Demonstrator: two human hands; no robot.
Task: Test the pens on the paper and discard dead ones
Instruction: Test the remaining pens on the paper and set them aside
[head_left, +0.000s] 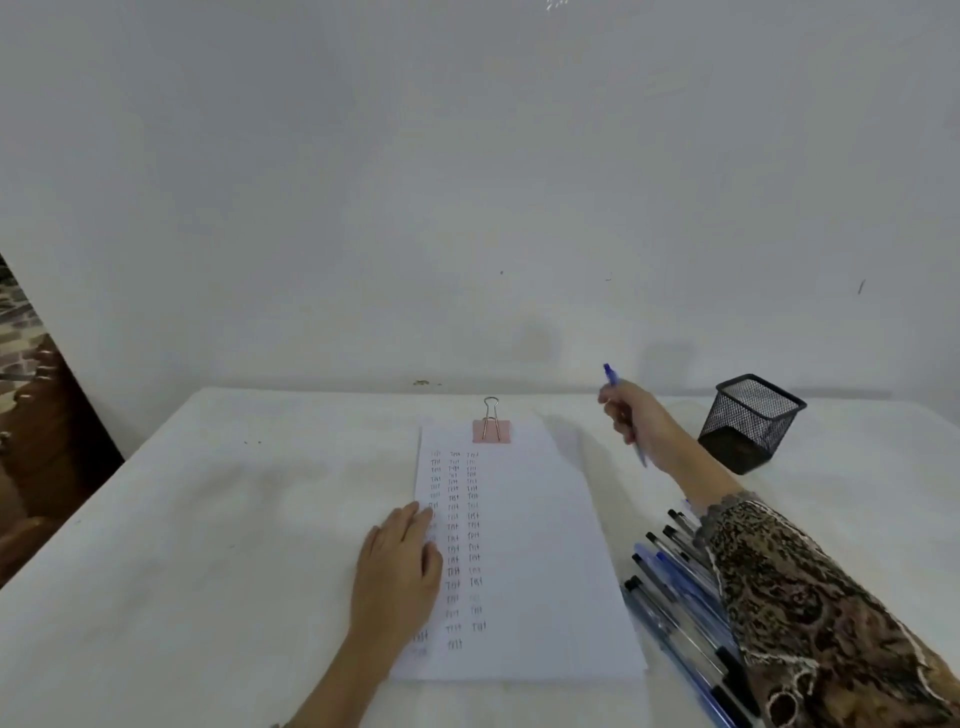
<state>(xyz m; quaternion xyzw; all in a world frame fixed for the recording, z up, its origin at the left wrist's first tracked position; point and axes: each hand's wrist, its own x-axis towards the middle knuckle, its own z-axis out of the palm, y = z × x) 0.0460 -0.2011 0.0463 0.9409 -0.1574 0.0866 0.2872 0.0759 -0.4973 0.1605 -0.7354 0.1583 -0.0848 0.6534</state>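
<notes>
A white sheet of paper (540, 545) lies on the table, with columns of small test marks down its left part and a pink binder clip (491, 430) at its top edge. My left hand (400, 566) lies flat on the paper's left edge, fingers straight. My right hand (636, 415) is raised beyond the paper's top right corner and grips a blue pen (612, 375), whose cap end points up. A pile of several blue and black pens (675, 587) lies right of the paper, partly hidden under my patterned right sleeve.
A black mesh pen holder (750, 422) stands at the back right of the table, just right of my right hand. The white-covered table (218, 519) meets a white wall at the back. A dark wooden piece of furniture (36, 431) stands at the left.
</notes>
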